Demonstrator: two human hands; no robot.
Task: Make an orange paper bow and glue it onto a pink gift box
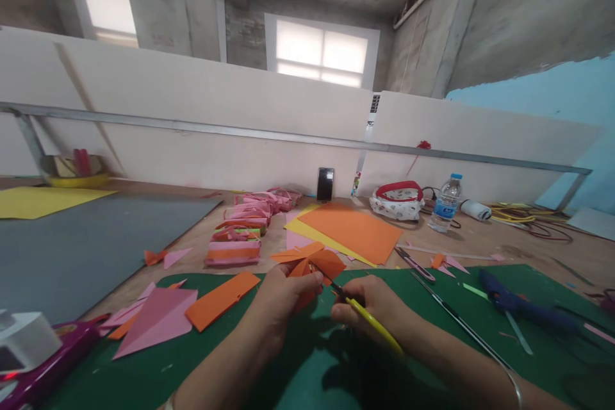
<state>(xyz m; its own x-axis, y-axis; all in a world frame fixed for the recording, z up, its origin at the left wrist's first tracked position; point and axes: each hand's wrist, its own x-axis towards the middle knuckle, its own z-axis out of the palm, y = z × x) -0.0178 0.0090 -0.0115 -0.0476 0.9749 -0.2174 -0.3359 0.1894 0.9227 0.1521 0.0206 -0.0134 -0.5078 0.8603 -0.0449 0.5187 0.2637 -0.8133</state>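
My left hand (291,288) pinches a piece of folded orange paper (307,261) whose flaps spread outward. In my right hand (369,304) is a pair of scissors with yellow handles (372,323). Their dark blades reach the orange paper beside my left thumb; whether they are cutting into it I cannot make out. Both hands are above a green cutting mat (307,371). Left of them, a flat orange paper strip (222,299) and pink folded paper (161,317) rest on the mat.
Pink paper bundles (234,251) and orange sheets (353,227) lie behind the mat. A cutter knife (416,264), a pen-like tool (456,314) and a blue glue gun (523,307) are at right. Farther back stand a phone (325,184) and a water bottle (445,205).
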